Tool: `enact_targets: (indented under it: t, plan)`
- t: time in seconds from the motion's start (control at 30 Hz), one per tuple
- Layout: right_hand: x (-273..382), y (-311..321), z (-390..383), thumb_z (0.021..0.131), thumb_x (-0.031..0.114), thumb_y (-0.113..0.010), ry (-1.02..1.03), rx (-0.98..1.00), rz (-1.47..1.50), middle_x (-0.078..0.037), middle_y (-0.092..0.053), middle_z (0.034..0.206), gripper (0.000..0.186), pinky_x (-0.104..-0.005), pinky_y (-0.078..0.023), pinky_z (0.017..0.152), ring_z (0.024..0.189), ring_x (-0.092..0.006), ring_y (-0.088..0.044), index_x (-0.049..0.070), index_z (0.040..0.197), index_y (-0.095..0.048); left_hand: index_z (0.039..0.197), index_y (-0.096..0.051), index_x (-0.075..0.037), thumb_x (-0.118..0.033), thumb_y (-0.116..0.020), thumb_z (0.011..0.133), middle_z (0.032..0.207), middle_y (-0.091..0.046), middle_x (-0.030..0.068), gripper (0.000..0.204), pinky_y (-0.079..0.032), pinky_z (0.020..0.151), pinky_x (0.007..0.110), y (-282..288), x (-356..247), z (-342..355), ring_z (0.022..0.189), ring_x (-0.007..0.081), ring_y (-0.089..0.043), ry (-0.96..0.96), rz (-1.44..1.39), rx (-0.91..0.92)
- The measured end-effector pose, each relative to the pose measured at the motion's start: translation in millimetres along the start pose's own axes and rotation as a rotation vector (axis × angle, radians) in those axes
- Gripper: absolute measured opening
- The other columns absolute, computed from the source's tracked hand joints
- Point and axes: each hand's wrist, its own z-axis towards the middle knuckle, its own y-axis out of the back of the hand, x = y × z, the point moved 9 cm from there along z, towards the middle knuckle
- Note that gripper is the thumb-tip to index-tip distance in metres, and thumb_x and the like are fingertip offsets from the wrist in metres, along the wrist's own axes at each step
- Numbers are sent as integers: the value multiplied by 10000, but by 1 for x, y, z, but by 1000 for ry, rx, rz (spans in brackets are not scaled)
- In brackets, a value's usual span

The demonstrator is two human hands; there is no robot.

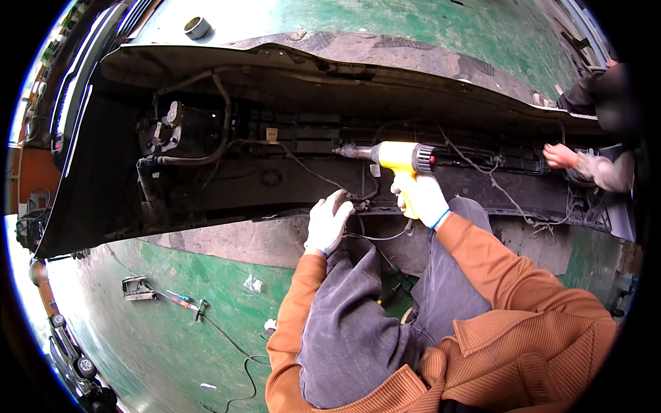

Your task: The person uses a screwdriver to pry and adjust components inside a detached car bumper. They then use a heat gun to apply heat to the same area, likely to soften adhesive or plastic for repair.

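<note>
A long black car bumper [261,179] lies across in front of me with its hollow inner side up. My right hand [423,196], in a white glove, is closed round the handle of a yellow heat gun [398,155]. The metal nozzle points left over the bumper's inside. At the bumper's near edge is my left hand [329,219], also gloved, its fingers curled beside a wiring harness [313,171]. What those fingertips grip is hidden.
A co-worker's bare hand [561,156] reaches into the bumper's right end. A roll of tape [197,27] stands beyond the bumper. On the green floor [206,275] lie a corded tool [182,301], a black bracket-like part [139,288] and a clear plastic bag [253,283].
</note>
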Motion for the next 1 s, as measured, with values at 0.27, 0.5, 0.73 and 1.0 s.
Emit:
enact_targets:
  t: [0.27,0.5,0.73,1.0]
  plan:
    - [-3,2,0,993,208,-720,-57,4,25,-71,-694,857,207,-312,-540,522,586,-140,-640,14,1051,-676,1450,-646,-20,-408,-614,1064,1320,-769,170,548,-332,1272,465,-1,3,-2,1307,358,-666,27,10,-4]
    - [0,1,1,1011,278,-720,-14,-28,40,-78,-638,660,269,-306,-481,484,518,-166,-602,15,962,-699,1443,-658,-24,-403,-623,1061,1369,-746,180,539,-331,1271,454,-2,6,0,1335,373,-645,37,15,-4]
    - [-1,2,-2,1019,275,-715,-14,-14,23,-73,-632,655,259,-306,-481,480,522,-165,-606,22,965,-699,1440,-657,-12,-407,-614,1066,1349,-754,189,545,-328,1273,448,-1,5,-1,1316,365,-661,19,13,-11]
    - [1,4,-1,1013,278,-723,-1,-19,21,-74,-640,674,259,-309,-488,482,521,-166,-606,23,984,-695,1453,-645,-13,-408,-614,1066,1343,-756,191,554,-324,1280,449,-3,6,2,1291,368,-677,2,6,-7]
